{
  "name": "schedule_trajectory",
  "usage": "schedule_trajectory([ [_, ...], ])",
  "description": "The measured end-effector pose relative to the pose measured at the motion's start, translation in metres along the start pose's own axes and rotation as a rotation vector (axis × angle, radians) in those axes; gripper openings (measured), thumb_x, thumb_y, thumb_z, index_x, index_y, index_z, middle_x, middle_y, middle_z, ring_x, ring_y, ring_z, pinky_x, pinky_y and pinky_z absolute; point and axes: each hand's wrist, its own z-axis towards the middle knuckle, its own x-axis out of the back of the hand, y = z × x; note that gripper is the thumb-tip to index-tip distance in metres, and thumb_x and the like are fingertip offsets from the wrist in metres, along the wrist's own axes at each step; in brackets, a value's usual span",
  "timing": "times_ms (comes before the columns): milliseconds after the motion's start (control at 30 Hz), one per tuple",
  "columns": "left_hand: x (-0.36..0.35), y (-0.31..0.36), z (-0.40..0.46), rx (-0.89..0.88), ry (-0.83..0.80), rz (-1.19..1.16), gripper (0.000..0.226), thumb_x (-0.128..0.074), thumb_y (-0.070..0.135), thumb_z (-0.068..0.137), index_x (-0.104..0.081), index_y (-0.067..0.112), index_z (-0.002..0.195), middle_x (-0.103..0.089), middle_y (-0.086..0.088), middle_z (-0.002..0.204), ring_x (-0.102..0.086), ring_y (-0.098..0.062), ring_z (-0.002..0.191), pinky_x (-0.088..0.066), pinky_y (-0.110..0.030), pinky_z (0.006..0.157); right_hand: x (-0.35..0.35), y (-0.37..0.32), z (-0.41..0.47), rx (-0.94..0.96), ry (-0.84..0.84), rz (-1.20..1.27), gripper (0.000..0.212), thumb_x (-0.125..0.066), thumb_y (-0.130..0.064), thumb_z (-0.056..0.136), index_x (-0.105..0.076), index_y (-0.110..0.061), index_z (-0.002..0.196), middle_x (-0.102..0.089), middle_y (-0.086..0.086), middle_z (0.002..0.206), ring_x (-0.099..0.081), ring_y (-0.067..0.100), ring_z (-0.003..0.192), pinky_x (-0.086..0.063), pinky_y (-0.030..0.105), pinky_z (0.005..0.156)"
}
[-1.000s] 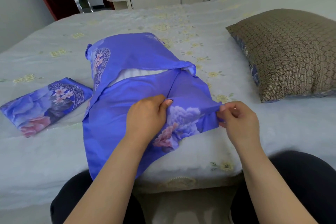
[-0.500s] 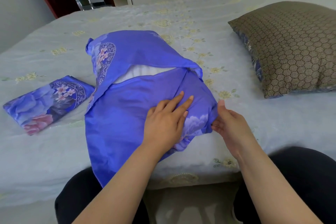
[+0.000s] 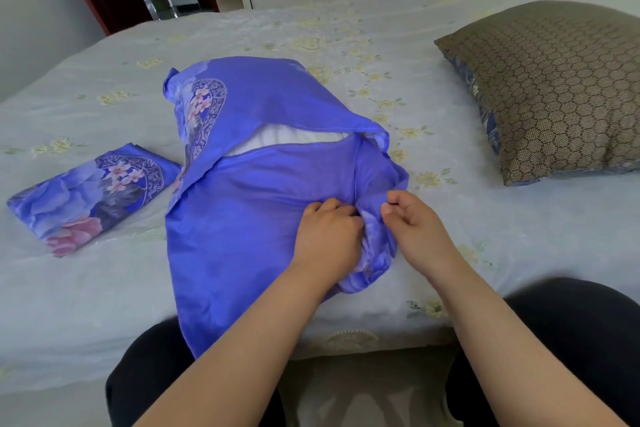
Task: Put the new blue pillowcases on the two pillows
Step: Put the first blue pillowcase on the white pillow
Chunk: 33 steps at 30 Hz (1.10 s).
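The pillow (image 3: pixel 294 140) lies in the middle of the bed (image 3: pixel 104 305), mostly inside a blue pillowcase (image 3: pixel 242 218); only a white strip of it shows through the open slit between the upper flap and the lower panel. The case's near end hangs slack over the bed's edge, so the pillow probably does not yet fill the corners.

The left hand (image 3: pixel 327 236) has its fingers curled into the bunched cloth at the case's near right corner, gripping a fold. The right hand (image 3: pixel 412 224) sits just beside it with fingers loosely curled near the same bunch; whether it pinches cloth I cannot tell.

The risks, as I judge them: pulling on this corner alone could drag the pillow sideways or toward the edge, twisting the case so the slit ends up skewed. Tucking the flap while the cloth is bunched would trap a lump. The overhanging end may slide the whole bundle off the bed.

A second pillowcase (image 3: pixel 90 194) lies folded to the left, untouched. The second pillow (image 3: pixel 554 90), in a brown honeycomb cover, rests well apart on the right.
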Motion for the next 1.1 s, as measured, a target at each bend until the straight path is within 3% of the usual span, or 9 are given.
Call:
schedule_trajectory([
  [67,0.005,0.001,0.003,0.066,0.002,-0.122,0.016,-0.052,0.020,0.071,-0.064,0.015,0.060,-0.064,-0.001,0.063,-0.059,-0.028,0.066,-0.042,-0.029,0.057,0.002,-0.001,0.003,0.047,-0.043,-0.201,0.015,-0.047,-0.014,0.096,-0.050,-0.027,0.104,-0.057,-0.014,0.088,-0.054,0.006,0.082,-0.037,0.009,0.065],
  [200,0.013,-0.010,0.010,0.386,0.110,-0.566,0.033,-0.049,0.025,0.095,-0.059,0.011,0.067,-0.062,-0.013,0.069,-0.055,-0.032,0.072,-0.037,-0.035,0.061,0.008,0.001,0.002,0.089,-0.118,-0.389,0.020,-0.043,-0.008,0.093,-0.049,-0.015,0.111,-0.061,-0.001,0.088,-0.054,0.019,0.079,-0.038,0.027,0.067],
  [334,0.011,-0.013,0.008,0.533,0.213,-0.866,0.037,-0.051,0.020,0.096,-0.050,0.005,0.062,-0.039,-0.002,0.054,-0.036,-0.015,0.058,-0.031,-0.033,0.057,0.011,-0.002,0.007,0.065,-0.230,-0.578,0.030,-0.043,-0.008,0.087,-0.048,-0.013,0.116,-0.064,0.002,0.118,-0.059,0.028,0.102,-0.047,0.036,0.084],
  [467,0.006,-0.009,0.001,0.627,0.373,-0.954,0.029,-0.049,0.016,0.097,-0.052,0.016,0.068,-0.049,0.013,0.061,-0.044,-0.001,0.058,-0.035,-0.017,0.057,-0.005,-0.018,0.007,0.131,-0.151,-0.935,0.041,-0.044,-0.011,0.086,-0.045,-0.017,0.126,-0.056,0.011,0.120,-0.055,0.035,0.103,-0.037,0.032,0.074],
  [568,0.006,-0.016,-0.002,0.613,0.420,-0.987,0.032,-0.046,0.016,0.098,-0.049,0.021,0.067,-0.049,0.012,0.062,-0.045,0.003,0.057,-0.035,-0.012,0.056,-0.023,-0.017,-0.005,0.282,-0.141,-0.945,0.058,-0.049,-0.012,0.084,-0.037,-0.020,0.140,-0.050,0.005,0.132,-0.044,0.028,0.120,-0.036,0.034,0.088],
  [701,0.008,-0.011,-0.001,0.394,0.374,-0.826,0.028,-0.049,0.019,0.095,-0.052,0.019,0.067,-0.052,0.008,0.064,-0.045,-0.003,0.061,-0.032,-0.019,0.056,-0.030,-0.017,0.015,0.259,-0.212,-1.188,0.038,-0.047,-0.023,0.089,-0.048,-0.019,0.127,-0.055,-0.001,0.126,-0.038,0.022,0.124,-0.035,0.034,0.088],
  [868,0.014,-0.023,0.011,0.141,0.414,-0.281,0.024,-0.048,0.032,0.086,-0.066,0.019,0.076,-0.067,0.002,0.077,-0.062,-0.020,0.074,-0.040,-0.026,0.063,-0.024,-0.038,0.040,0.173,-0.334,-1.437,0.030,-0.045,-0.020,0.093,-0.057,-0.022,0.121,-0.058,-0.003,0.127,-0.053,0.021,0.119,-0.040,0.032,0.090],
  [968,0.014,-0.046,0.019,0.167,0.243,-0.099,0.028,-0.047,0.036,0.090,-0.067,0.017,0.083,-0.068,-0.001,0.089,-0.063,-0.023,0.094,-0.030,-0.041,0.102,0.000,-0.038,0.036,0.103,-0.380,-1.488,0.036,-0.042,-0.018,0.093,-0.052,-0.021,0.127,-0.054,0.000,0.131,-0.054,0.023,0.119,-0.043,0.033,0.088],
  [1102,0.020,-0.056,0.019,0.319,0.114,-0.190,0.043,-0.048,0.046,0.093,-0.049,0.024,0.130,-0.047,0.002,0.140,-0.044,-0.026,0.125,-0.035,-0.046,0.099,0.039,-0.009,0.023,-0.044,-0.421,-1.500,0.034,-0.039,-0.019,0.091,-0.049,-0.023,0.124,-0.058,0.001,0.121,-0.059,0.024,0.108,-0.040,0.031,0.075],
])
